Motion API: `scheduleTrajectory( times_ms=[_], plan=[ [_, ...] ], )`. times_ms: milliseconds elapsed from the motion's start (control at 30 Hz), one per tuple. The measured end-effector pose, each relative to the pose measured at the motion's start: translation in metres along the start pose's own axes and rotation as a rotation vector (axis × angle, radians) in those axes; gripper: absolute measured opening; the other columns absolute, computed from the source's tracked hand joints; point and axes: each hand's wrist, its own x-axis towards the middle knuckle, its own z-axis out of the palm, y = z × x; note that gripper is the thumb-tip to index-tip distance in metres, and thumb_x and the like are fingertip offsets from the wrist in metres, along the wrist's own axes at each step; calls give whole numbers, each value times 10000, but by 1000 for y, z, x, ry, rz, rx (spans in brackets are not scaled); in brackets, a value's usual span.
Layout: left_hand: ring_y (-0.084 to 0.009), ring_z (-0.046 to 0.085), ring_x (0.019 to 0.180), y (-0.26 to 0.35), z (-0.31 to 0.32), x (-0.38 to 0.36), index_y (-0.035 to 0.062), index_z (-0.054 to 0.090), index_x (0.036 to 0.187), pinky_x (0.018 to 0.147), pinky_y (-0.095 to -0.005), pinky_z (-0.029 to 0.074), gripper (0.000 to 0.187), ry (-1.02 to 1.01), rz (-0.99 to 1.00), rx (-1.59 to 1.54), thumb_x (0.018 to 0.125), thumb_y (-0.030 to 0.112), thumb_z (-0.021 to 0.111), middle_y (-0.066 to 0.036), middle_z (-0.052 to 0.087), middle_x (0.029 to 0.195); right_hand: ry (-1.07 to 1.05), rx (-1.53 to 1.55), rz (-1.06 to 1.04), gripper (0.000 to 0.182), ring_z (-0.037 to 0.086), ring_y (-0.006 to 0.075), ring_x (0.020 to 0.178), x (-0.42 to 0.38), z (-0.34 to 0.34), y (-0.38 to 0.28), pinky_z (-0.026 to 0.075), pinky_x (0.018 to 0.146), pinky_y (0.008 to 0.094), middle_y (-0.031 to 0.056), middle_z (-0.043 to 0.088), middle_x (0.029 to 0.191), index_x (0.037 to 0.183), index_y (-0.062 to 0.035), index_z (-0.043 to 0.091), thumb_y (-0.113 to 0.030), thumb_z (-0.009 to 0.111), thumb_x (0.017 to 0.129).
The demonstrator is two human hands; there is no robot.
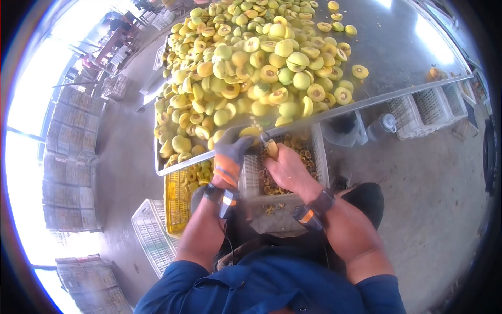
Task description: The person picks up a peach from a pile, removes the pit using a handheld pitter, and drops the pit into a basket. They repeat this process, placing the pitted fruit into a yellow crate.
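Note:
My left hand [230, 154], in a grey and orange glove, is closed on a yellow fruit half [251, 132] at the table's front edge. Bare and wrapped round the wooden handle [272, 149] of a small tool, my right hand [287, 168] is just to the right of it. The tool's metal end meets the fruit half; its exact shape is too small to tell. Beyond both hands lies a big heap of yellow-green fruit halves [272, 73] on the metal table [387, 63]. Below them, a white crate [321, 157] holds dark pits and scraps.
A yellow crate [175, 201] with fruit pieces stands left of the white one, beside an empty white crate [149, 225]. White crates [426, 112] and a clear container [386, 124] are under the table at right. Stacked crates [68, 172] stand far left.

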Motion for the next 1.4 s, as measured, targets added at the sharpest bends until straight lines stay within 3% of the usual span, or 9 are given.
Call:
scheduleTrajectory(
  times_ms=[100,200,267,400,467,633,933,1200,1400],
  plan=[
    [-179,744,926,8,-22,-16,-22,712,1281,773,-278,615,345,196,-254,-286,940,5,755,-138,780,1115,-12,-25,10,364,688,538,983,-4,-5,-4,535,889,548,350,712,979,1078,93,655,-247,637,950],
    [-159,736,834,-31,-83,-38,-8,717,1286,710,-290,636,360,294,-205,-13,929,-26,764,-109,773,1078,-52,-35,16,360,689,530,971,-7,-7,-7,536,883,543,338,710,960,1071,88,653,-251,640,952],
    [-145,730,821,-52,-123,-62,4,732,1272,700,-270,616,339,400,-336,-10,936,-41,750,-92,768,1060,-78,-32,0,354,692,521,968,-6,-7,-8,537,877,537,329,711,952,1073,79,655,-254,641,954],
    [-240,778,814,-122,-197,-123,78,807,1133,783,-348,621,282,375,-558,486,860,144,827,-120,815,973,-120,-35,-48,313,701,491,934,-10,2,-6,537,855,524,283,717,929,1059,46,666,-250,652,958],
    [-326,782,974,-172,-213,-152,112,820,1102,912,-413,601,323,354,-630,724,822,274,824,-150,817,1010,-112,-52,-59,298,702,477,918,-12,6,-11,537,846,517,264,717,917,1043,41,666,-244,659,956],
    [-378,755,1042,-237,-209,-172,112,821,1080,933,-449,586,318,306,-816,815,858,333,765,-182,803,1073,-152,-115,4,276,651,343,739,-7,24,-7,512,733,461,179,657,794,967,26,633,-245,683,951],
    [-402,735,1077,-316,-176,-117,107,800,1094,952,-471,580,328,403,-785,786,835,308,796,-192,791,1088,-171,-169,156,281,623,308,742,2,58,8,502,733,452,154,639,802,987,30,607,-237,690,953],
    [-399,675,1239,-341,-145,-113,94,733,1325,1059,-461,549,592,288,-701,590,796,323,869,-234,721,1310,-182,-246,191,238,610,266,751,17,83,16,499,727,434,137,637,813,993,21,611,-202,686,958],
    [-321,767,1061,-309,-173,-151,46,791,1194,956,-415,590,363,556,-713,456,891,245,807,-170,801,1137,-179,-196,245,217,604,233,758,22,93,10,502,727,417,110,630,813,1016,17,619,-180,693,963]
  ],
)
